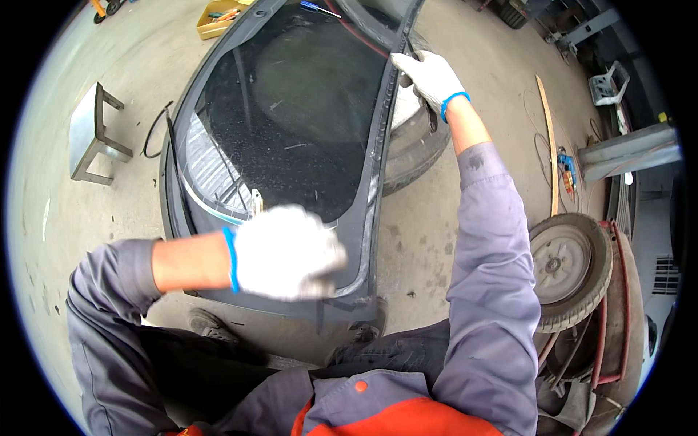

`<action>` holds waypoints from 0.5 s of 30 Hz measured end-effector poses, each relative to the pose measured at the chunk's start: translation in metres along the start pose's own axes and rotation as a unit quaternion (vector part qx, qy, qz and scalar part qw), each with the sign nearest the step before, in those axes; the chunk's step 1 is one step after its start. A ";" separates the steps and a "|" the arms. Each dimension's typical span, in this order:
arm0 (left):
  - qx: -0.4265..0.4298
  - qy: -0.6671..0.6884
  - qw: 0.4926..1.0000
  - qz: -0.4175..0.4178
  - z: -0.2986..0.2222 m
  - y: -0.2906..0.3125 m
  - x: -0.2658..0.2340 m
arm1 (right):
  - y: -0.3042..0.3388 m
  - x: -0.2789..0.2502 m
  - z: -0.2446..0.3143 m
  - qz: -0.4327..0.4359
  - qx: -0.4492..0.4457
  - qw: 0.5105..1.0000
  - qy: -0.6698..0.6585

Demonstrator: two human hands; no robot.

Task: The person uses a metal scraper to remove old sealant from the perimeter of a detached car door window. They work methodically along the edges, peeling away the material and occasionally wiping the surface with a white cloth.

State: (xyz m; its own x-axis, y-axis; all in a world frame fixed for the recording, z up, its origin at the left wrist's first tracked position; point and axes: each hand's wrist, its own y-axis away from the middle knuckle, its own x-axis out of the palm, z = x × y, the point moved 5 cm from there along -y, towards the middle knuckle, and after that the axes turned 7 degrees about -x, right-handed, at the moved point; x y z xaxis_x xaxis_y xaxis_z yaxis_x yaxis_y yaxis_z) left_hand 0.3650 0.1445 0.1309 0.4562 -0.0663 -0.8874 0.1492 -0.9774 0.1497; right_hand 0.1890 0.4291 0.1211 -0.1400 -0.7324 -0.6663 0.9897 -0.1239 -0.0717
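Note:
A dark grey car panel with a large window [313,94], which looks like a tailgate, lies before me. My left hand [287,253], in a white glove, is over its near end. It is blurred, with the fingers curled in; what they hold, if anything, is hidden. A small pale piece [257,201] shows just beyond that hand, over the glass. At the panel's far right edge my right hand [430,76], also gloved, grips the rim with its thumb on top. A dark, narrow piece [433,120] hangs below this hand; its kind is unclear.
A tyre [418,160] lies under the panel's right side. A blue-handled screwdriver [318,9] rests on its far end. Left stands a metal stool [91,138], and beyond is a yellow tool box [212,29]. Right are a wheel [563,265] and a wooden strip [549,145].

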 end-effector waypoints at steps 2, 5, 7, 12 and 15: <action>0.041 -0.046 0.996 0.067 -0.023 0.008 0.023 | 0.004 0.006 0.004 0.018 -0.007 1.000 -0.009; 0.029 -0.088 0.993 0.076 -0.018 0.017 0.036 | 0.012 0.007 0.011 0.010 -0.013 1.000 0.010; 0.010 -0.120 0.987 0.109 -0.014 0.016 0.042 | 0.015 0.005 0.008 0.016 -0.012 1.000 0.007; 0.022 -0.097 0.990 0.100 -0.014 0.010 0.047 | 0.010 0.007 -0.003 0.016 -0.017 1.000 -0.001; 0.057 -0.054 0.996 0.053 -0.028 0.008 0.037 | 0.010 0.011 0.003 0.029 -0.014 0.999 -0.002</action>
State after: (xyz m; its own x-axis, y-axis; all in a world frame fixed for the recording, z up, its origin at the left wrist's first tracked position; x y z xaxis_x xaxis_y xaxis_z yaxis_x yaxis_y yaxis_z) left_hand 0.4081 0.1398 0.1112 0.3659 -0.1855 -0.9120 0.0026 -0.9797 0.2003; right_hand 0.1973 0.4182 0.1156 -0.0829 -0.7402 -0.6672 0.9966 -0.0622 -0.0547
